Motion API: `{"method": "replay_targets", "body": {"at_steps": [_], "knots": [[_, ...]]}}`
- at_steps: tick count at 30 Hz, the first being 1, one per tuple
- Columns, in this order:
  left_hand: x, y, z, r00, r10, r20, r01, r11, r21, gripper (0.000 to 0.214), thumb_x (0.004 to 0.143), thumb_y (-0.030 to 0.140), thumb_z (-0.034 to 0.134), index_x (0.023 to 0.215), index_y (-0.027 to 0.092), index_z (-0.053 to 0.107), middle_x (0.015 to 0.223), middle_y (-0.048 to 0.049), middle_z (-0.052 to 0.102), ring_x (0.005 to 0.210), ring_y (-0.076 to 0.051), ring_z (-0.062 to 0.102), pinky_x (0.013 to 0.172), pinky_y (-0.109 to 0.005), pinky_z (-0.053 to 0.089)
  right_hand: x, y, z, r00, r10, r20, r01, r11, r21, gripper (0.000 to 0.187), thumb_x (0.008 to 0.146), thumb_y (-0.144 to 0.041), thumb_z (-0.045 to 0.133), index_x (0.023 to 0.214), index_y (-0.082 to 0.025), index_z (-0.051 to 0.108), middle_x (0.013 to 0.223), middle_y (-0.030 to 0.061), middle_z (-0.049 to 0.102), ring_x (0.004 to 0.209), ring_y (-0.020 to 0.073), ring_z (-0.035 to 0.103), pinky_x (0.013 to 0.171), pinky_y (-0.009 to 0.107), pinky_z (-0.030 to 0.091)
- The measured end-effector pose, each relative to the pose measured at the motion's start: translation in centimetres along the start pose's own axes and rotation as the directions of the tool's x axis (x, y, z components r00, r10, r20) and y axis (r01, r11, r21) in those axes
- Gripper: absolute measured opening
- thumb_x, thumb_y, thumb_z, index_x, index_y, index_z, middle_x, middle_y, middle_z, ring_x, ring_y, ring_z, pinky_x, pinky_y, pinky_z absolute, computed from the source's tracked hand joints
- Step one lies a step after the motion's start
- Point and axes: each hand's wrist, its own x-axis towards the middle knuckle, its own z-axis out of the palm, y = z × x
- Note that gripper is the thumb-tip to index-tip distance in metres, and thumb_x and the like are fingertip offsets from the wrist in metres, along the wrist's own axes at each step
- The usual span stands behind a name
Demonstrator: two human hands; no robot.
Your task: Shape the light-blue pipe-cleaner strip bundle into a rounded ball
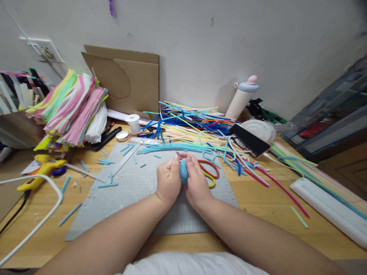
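Between my hands, above the grey cutting mat [137, 206], is a light blue ball of wound pipe cleaner [184, 172]. My left hand [168, 177] is closed, with its thumb and fingers at the ball's left side. From the other side my right hand [198, 184] wraps round it, the fingers curled over the top. A thin dark tip pokes up by my fingertips, too small to name. Just right of my right hand lie scissors [212, 168] with red and yellow handles, their blades hidden. Cut bits of blue pipe cleaner [107, 185] are scattered on the mat's left part.
Loose pipe cleaners [186, 122] are heaped behind the mat. A yellow glue gun [43, 170] and its cord lie at left, below bundled pipe cleaners [74, 110]. At right are a phone [249, 139], a white bottle [241, 99] and a power strip [329, 210]. Cardboard [140, 80] leans on the wall.
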Motion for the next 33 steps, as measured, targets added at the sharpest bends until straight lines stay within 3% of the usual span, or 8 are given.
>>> {"method": "replay_targets", "body": {"at_steps": [10,15,19,21,24,27,29,33], "knots": [[-0.7,0.0,0.6,1.0,0.015,0.0,-0.015,1.0,0.01,0.038,0.087,0.037,0.043,0.052,0.021,0.045,0.05,0.0015,0.047,0.049,-0.013,0.042,0.05,-0.026,0.036,-0.3,0.1,0.2,0.999,0.027,0.02,-0.028,0.998,0.05,0.028,0.086,-0.048,0.053,0.087,-0.022,0.063,0.089,0.0013,0.065,0.09,0.018,0.06,0.086,0.032,0.046],[0.0,0.0,0.1,0.997,0.079,0.017,-0.079,0.997,-0.015,0.039,0.091,0.037,0.032,0.06,0.02,0.048,0.062,-0.0012,0.054,0.064,-0.016,0.052,0.064,-0.027,0.042,1.3,-1.0,0.3,0.957,0.279,-0.085,-0.239,0.916,0.322,0.031,0.079,-0.052,0.059,0.082,-0.021,0.06,0.073,0.0,0.065,0.075,0.019,0.064,0.07,0.033,0.051],[0.6,-0.5,-0.5,0.99,0.124,0.06,-0.125,0.992,0.014,0.04,0.087,0.042,0.044,0.055,0.02,0.047,0.058,-0.0005,0.051,0.062,-0.016,0.052,0.065,-0.028,0.042,1.5,-1.2,0.3,0.878,0.477,0.026,-0.448,0.803,0.392,0.033,0.082,-0.053,0.052,0.087,-0.021,0.059,0.072,0.0005,0.064,0.073,0.0204,0.065,0.067,0.035,0.051],[0.8,-0.9,-0.7,0.992,0.125,0.011,-0.126,0.991,0.036,0.044,0.089,0.044,0.041,0.052,0.02,0.044,0.053,0.0008,0.046,0.056,-0.015,0.047,0.06,-0.028,0.039,1.1,-1.0,0.4,0.899,0.436,0.021,-0.414,0.836,0.36,0.033,0.082,-0.052,0.052,0.094,-0.022,0.059,0.08,0.0016,0.065,0.08,0.0211,0.065,0.071,0.036,0.051],[0.8,-1.1,-0.6,0.991,0.112,-0.071,-0.108,0.993,0.054,0.046,0.091,0.042,0.037,0.05,0.021,0.038,0.049,0.0025,0.039,0.05,-0.013,0.039,0.054,-0.027,0.033,0.2,-0.5,0.4,0.985,0.163,-0.059,-0.147,0.964,0.222,0.031,0.082,-0.049,0.056,0.103,-0.026,0.058,0.101,0.0019,0.063,0.098,0.0206,0.06,0.083,0.034,0.048],[0.2,-0.8,-0.2,0.993,0.099,-0.058,-0.097,0.994,0.044,0.044,0.09,0.041,0.039,0.05,0.021,0.039,0.049,0.0026,0.04,0.05,-0.013,0.038,0.053,-0.027,0.032,-0.4,-0.3,0.2,0.998,-0.061,-0.023,0.061,0.998,-0.015,0.026,0.087,-0.046,0.051,0.099,-0.026,0.062,0.106,0.0016,0.061,0.104,0.0191,0.056,0.091,0.033,0.042],[-0.3,-0.6,0.2,0.996,0.089,-0.027,-0.088,0.996,0.034,0.043,0.089,0.04,0.04,0.051,0.02,0.042,0.05,0.0022,0.043,0.05,-0.013,0.039,0.052,-0.027,0.032,-0.7,-0.3,0.0,0.995,-0.101,0.018,0.103,0.99,-0.099,0.026,0.09,-0.044,0.046,0.092,-0.024,0.064,0.098,0.0014,0.063,0.099,0.0179,0.057,0.091,0.032,0.042],[-0.9,-0.3,0.8,0.997,0.071,0.017,-0.072,0.997,0.029,0.041,0.087,0.037,0.042,0.049,0.021,0.042,0.048,0.0023,0.04,0.048,-0.013,0.036,0.049,-0.027,0.03,-0.8,-0.4,-0.1,0.994,-0.1,0.042,0.104,0.989,-0.104,0.028,0.091,-0.042,0.043,0.086,-0.024,0.065,0.093,0.0021,0.066,0.092,0.0181,0.058,0.089,0.032,0.042]]}}
